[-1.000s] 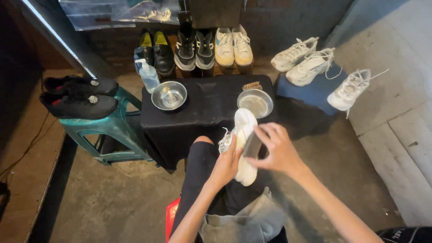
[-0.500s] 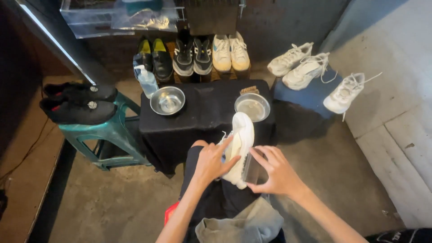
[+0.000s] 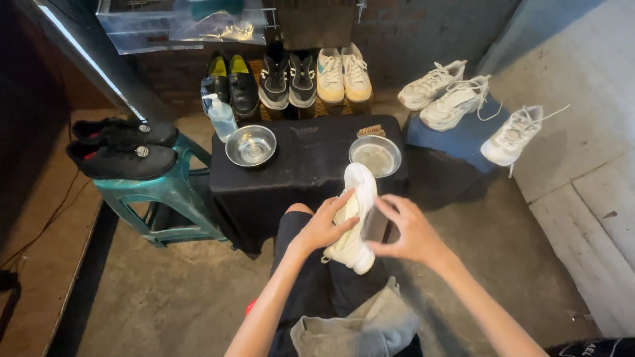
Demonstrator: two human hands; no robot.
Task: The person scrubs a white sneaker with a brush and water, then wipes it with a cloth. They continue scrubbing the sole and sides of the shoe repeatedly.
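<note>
A white sneaker point(image 3: 354, 198) rests over my knee, toe toward the black-covered table point(image 3: 304, 168). My left hand point(image 3: 324, 225) grips it across the upper. A dark brush point(image 3: 374, 223) is pressed against the shoe's right side, held in my right hand point(image 3: 409, 231). A grey cloth point(image 3: 357, 327) lies in my lap.
Two metal bowls point(image 3: 251, 145) point(image 3: 375, 155) and a small wooden brush point(image 3: 370, 130) sit on the table. A clear pump bottle point(image 3: 220, 116) stands behind it. Black shoes point(image 3: 122, 158) lie on a green stool. Shoe pairs line the wall; white sneakers point(image 3: 456, 102) sit on a blue block.
My left hand shifted from under the shoe to across its top. My right hand slid the brush down the shoe's side and back up a little.
</note>
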